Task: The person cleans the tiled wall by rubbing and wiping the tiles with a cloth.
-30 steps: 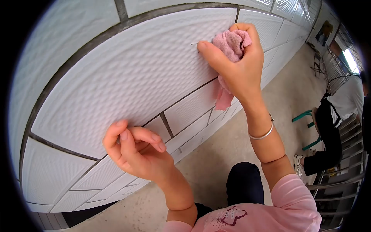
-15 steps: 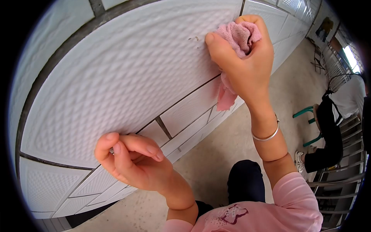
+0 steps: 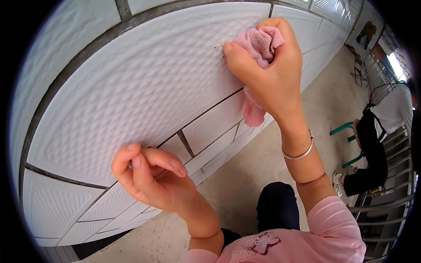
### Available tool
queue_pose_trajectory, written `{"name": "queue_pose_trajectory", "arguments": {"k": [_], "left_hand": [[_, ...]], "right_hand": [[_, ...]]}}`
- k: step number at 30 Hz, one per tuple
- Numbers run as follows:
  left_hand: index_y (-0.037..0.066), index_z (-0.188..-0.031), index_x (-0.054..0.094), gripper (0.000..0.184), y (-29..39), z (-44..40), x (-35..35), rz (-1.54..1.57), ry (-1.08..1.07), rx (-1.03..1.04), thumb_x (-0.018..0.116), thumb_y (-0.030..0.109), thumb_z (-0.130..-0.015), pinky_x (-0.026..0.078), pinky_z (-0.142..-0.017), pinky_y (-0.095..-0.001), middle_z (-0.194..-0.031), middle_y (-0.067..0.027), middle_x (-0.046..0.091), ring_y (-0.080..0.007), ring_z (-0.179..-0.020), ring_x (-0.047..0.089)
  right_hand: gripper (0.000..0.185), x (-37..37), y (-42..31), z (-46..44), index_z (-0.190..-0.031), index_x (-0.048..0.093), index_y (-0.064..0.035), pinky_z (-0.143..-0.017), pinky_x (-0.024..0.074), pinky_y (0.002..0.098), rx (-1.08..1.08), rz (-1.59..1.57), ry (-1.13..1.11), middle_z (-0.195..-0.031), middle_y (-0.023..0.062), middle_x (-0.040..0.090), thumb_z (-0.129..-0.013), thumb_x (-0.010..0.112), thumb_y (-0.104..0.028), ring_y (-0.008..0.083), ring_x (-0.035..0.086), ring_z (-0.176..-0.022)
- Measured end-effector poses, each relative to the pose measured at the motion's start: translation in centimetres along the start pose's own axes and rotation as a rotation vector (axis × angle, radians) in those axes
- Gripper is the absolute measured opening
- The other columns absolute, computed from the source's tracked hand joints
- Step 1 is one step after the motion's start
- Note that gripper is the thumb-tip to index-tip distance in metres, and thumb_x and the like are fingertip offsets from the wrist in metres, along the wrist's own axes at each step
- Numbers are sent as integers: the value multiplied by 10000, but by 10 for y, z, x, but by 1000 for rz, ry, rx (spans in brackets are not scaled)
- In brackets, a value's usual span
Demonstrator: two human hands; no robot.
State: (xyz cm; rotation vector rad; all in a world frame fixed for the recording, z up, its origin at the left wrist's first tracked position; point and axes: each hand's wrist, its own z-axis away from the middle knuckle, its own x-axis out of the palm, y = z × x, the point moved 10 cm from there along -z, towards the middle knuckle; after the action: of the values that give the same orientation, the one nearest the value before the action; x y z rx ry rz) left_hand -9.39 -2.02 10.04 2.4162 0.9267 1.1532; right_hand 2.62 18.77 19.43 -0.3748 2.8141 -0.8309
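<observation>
My right hand (image 3: 276, 74) is closed around a crumpled pink cloth (image 3: 259, 46), pressed against the upper right of a large white textured tile (image 3: 144, 83). A loose end of the cloth hangs below the palm. Beside the thumb tip, small brownish marks (image 3: 218, 46) show on the tile. Down at the tile's lower edge is my left hand (image 3: 151, 175), with loosely curled fingers and nothing visible in them. Its thumb lies close to the index fingertip. Whether the left fingers touch the wall I cannot tell.
Dark grout lines (image 3: 184, 143) separate smaller white tiles around the large one. To the right, a person in black trousers (image 3: 370, 151) sits on a stool with green legs (image 3: 343, 128), near metal railings (image 3: 386, 221). Concrete floor (image 3: 237, 175) lies below.
My right hand has slid slightly left along the tile with the cloth, and its thumb now reaches the brownish marks. My left hand has shifted only a little in view.
</observation>
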Motion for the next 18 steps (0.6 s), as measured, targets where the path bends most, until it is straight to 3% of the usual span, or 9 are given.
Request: {"name": "queue_pose_trajectory", "arguments": {"k": [4, 9, 13, 15, 18], "left_hand": [[-1, -1096, 536, 246, 0, -1, -1, -9, 6, -22, 347, 121, -998, 287, -378, -199, -525, -55, 464, -96, -382, 339], [3, -1092, 541, 244, -3, -1, -3, -5, 18, -55, 341, 103, -995, 308, -380, -198, -529, -59, 473, -99, -389, 362], [11, -1079, 552, 246, -3, -2, -3, 32, 5, -68, 335, 87, -992, 319, -382, -198, -534, -63, 482, -101, -393, 372], [12, -1077, 555, 247, -3, -2, -3, 39, 8, -71, 335, 85, -992, 319, -382, -199, -535, -63, 483, -100, -394, 373], [14, -1077, 559, 249, -3, -2, -2, 43, 6, -68, 335, 81, -991, 318, -383, -201, -537, -62, 485, -99, -396, 373]], "right_hand": [[305, -3, 5, 0, -850, 485, -53, -571, 381, 208, 28, -44, 8, -737, -53, 469, -733, 761, -110, 31, 398, -661], [303, -2, -2, 0, -854, 484, -52, -566, 376, 206, -74, 120, 14, -721, -56, 459, -739, 756, -117, 29, 393, -656], [294, -2, 8, 0, -858, 478, -53, -549, 380, 204, -2, 82, 2, -708, -53, 468, -750, 746, -108, 28, 401, -633], [276, -1, -8, 1, -863, 473, -56, -528, 385, 201, -169, 150, 10, -698, -44, 488, -765, 729, -86, 26, 409, -607], [263, -3, 2, 1, -857, 471, -60, -519, 385, 199, -49, 109, 10, -691, -45, 482, -776, 720, -76, 25, 406, -598]]}}
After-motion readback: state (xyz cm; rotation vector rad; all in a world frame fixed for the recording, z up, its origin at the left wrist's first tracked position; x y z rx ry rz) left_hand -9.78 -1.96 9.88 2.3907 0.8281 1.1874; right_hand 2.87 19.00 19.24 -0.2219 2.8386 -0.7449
